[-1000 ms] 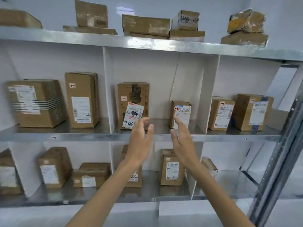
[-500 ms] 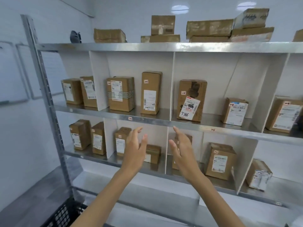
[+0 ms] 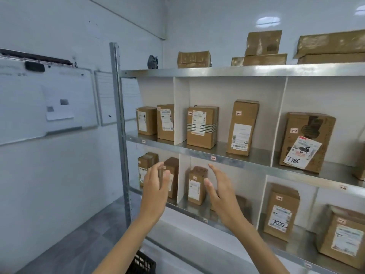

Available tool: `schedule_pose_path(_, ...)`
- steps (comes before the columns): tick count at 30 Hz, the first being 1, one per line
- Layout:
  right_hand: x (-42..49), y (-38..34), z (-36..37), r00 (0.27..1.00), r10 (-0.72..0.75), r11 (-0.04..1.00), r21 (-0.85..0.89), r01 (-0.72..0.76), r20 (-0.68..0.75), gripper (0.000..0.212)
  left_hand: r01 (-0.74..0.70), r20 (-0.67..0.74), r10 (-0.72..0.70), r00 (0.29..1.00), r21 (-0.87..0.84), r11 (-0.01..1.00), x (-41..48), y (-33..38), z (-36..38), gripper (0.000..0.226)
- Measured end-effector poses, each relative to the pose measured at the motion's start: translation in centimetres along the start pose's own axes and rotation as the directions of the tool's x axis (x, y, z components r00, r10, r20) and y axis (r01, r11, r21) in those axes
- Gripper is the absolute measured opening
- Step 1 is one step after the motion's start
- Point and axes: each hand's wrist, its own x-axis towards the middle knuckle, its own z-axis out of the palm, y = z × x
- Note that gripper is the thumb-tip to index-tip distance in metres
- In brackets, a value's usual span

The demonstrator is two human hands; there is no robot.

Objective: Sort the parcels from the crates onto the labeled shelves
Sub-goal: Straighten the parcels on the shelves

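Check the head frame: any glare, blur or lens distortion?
Head view: ceiling-light glare on the back wall; wide-angle bowing leans the steel upright; top-shelf parcels look smeared; left hand fingertips motion-blurred, right hand sharper; 7786 label readable.

Bright, even, cool white light fills the room. Two soft oval glare patches, reflected lamps, sit high on the glossy white far wall (image 3: 267,21) at right. The grey metal top shelf (image 3: 227,70) carries a pale sheen along its front edge. Shadows are faint, pooling behind the brown cardboard boxes (image 3: 201,126). The wide lens bows the grey steel upright post (image 3: 118,125) and stretches the right edge. The white wall board (image 3: 39,99) at left is soft and its writing unreadable. The left hand (image 3: 156,186) has smeared fingertips.
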Motion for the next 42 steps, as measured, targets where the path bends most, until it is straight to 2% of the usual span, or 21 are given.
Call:
schedule_pose_path(4,3.3,-1.8,5.9,0.999,-0.019,1.0,0.021,0.018,0.048,0.054,0.012,-0.057,-0.009,0.998,0.04,0.999,3.6,-2.9,-4.5,0.04)
schedule_pose_path(9,7.3,-3.1,11.6,0.995,-0.052,0.998,0.034,0.049,0.087,0.046,-0.017,-0.087,0.025,0.996,0.085,0.996,9.0,-6.6,-8.8,0.039)
schedule_pose_path(13,10.8,-3.6,15.0,0.997,-0.027,0.999,0.047,0.024,0.07,0.047,-0.028,-0.093,0.038,0.995,0.107,0.994,13.4,-9.5,-10.3,0.04)
schedule_pose_path(25,23.2,-0.9,18.7,0.992,-0.076,0.997,0.034,0.073,0.104,0.049,-0.039,-0.067,0.044,0.997,0.081,0.996,25.6,-15.8,-5.6,0.05)
schedule_pose_path(30,27.8,0.2,20.3,0.99,-0.085,0.994,0.085,0.075,0.113,0.047,-0.052,-0.095,0.064,0.993,0.125,0.991,30.6,-18.1,-4.2,0.059)
schedule_pose_path(36,32.0,0.6,24.4,0.985,-0.093,0.986,0.148,0.071,0.147,0.047,-0.053,-0.067,0.059,0.996,0.082,0.995,36.0,-21.4,-2.6,0.066)
schedule_pose_path(42,37.0,0.7,27.3,0.988,-0.094,0.984,0.163,0.073,0.122,0.045,-0.011,-0.073,0.017,0.997,0.082,0.997,43.4,-25.1,-0.8,0.086)
